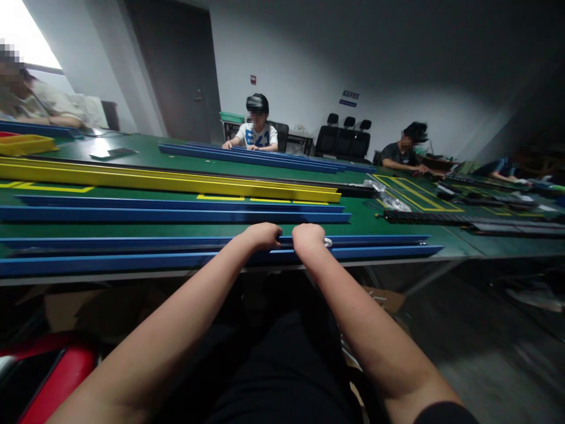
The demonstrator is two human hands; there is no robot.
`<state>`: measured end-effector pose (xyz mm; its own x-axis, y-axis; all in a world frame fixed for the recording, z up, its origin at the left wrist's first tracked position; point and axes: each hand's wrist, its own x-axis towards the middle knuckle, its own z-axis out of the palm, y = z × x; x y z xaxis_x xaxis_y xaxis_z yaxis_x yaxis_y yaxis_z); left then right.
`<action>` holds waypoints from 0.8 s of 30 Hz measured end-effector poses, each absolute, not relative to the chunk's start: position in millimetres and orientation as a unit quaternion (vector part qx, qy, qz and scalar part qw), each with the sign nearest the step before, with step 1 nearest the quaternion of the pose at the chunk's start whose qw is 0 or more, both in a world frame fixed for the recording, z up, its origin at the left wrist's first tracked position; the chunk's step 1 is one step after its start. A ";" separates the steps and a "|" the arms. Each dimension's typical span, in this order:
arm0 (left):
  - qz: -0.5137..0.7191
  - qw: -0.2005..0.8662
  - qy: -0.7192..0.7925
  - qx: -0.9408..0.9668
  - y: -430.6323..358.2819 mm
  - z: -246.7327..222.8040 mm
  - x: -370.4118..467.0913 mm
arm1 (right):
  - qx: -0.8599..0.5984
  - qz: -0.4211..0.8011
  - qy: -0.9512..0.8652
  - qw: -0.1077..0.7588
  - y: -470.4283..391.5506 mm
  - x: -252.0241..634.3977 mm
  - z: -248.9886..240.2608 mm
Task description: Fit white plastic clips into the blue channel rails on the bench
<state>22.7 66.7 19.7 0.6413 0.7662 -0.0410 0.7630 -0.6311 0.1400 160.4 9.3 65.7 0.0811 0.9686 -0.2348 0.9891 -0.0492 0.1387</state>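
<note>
A long blue channel [375, 252] lies along the near edge of the green table. Over its middle are both of my hands, close together but apart. My left hand [263, 235] has its fingers curled down into the channel; what they hold, if anything, is hidden. Just to its right, my right hand [308, 237] is closed, knuckles up, and a small white looped piece [327, 242] sticks out at its right side. The rest of that piece is hidden by the hand.
Beyond lie another blue channel [176, 216], a yellow channel [265, 191] and further blue channels [247, 158]. Black strips [424, 218] and clear plastic wrap [395, 203] are to the right. Several people sit around the table. A yellow tray [26, 144] stands far left.
</note>
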 end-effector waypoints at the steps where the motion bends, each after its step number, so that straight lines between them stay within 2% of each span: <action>1: 0.012 0.072 0.415 0.907 66.5 19.6 32.0 | 0.728 -0.027 0.673 0.130 9.9 160.2 65.0; 7: 0.006 0.092 0.393 0.915 67.9 15.5 56.8 | 0.733 -0.014 0.670 0.121 10.1 160.6 64.4; 17: 0.015 0.030 0.384 0.923 63.2 16.4 44.8 | 0.653 -0.013 0.737 0.174 2.9 199.5 78.5; 24: 0.011 0.075 0.407 0.910 78.8 17.2 -17.8 | 0.602 -0.059 0.776 0.180 6.8 209.3 101.7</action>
